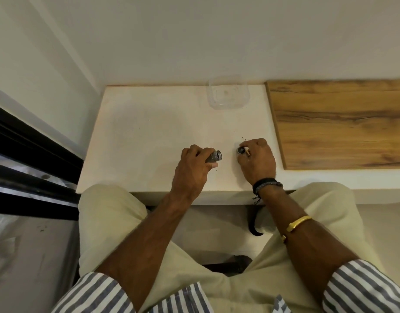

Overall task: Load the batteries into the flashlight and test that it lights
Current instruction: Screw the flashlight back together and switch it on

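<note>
Both bare forearms reach forward from rolled striped sleeves. The left hand (194,168) lies knuckles up, its fingers (200,152) curled closed around a grey cylinder that juts out past the thumb. The right hand (258,161) is arched, wrist raised, its fingers (254,145) bunched and pinching a small dark piece at their tips.

flashlight body (213,156) in left hand (193,168), cap (241,150) in right hand (257,160)

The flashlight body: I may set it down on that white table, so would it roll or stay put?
The flashlight body, held in the left hand, looks round and smooth, so it would probably roll if laid on its side on the table. It looks like rigid metal, probably not fragile.
</note>
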Demonstrator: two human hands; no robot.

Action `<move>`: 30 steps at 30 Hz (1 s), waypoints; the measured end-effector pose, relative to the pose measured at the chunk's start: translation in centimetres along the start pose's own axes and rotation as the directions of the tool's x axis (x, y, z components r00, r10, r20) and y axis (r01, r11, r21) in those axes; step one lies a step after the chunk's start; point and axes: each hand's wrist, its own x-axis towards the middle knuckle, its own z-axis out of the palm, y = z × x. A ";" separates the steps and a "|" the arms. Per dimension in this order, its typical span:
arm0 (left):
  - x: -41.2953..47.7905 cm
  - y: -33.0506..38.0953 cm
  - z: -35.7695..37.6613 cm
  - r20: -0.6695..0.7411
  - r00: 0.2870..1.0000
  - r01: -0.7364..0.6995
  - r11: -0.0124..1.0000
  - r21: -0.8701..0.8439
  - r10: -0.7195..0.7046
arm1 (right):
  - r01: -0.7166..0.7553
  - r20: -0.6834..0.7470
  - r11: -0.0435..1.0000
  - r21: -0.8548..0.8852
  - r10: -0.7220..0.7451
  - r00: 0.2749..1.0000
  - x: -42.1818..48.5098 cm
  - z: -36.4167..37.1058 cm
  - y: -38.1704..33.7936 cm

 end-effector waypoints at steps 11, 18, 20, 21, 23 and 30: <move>-0.1 -0.1 -0.4 -0.046 0.999 -0.010 0.998 0.058 0.012 | 0.118 0.121 0.869 0.480 -0.198 0.973 -2.3 -2.8 -3.5; -0.3 0.3 -0.9 -0.045 0.997 -0.062 0.995 0.074 0.066 | 0.155 0.128 0.876 0.457 -0.237 0.963 -2.5 -3.1 -3.5; -0.4 0.4 -0.9 -0.035 0.997 -0.062 0.995 0.073 0.065 | 0.169 0.131 0.881 0.441 -0.250 0.959 -2.5 -3.1 -3.4; -0.4 0.4 -1.0 -0.036 0.997 -0.062 0.996 0.069 0.065 | 0.175 0.133 0.885 0.431 -0.254 0.958 -2.4 -3.1 -3.4; -0.4 0.4 -1.1 -0.038 0.997 -0.061 0.996 0.069 0.064 | 0.186 0.132 0.890 0.416 -0.261 0.956 -2.3 -3.1 -3.3; -0.4 0.5 -1.2 -0.032 0.995 -0.093 0.992 0.087 0.096 | 0.109 0.168 0.917 0.383 -0.186 0.968 -2.4 -3.1 -3.7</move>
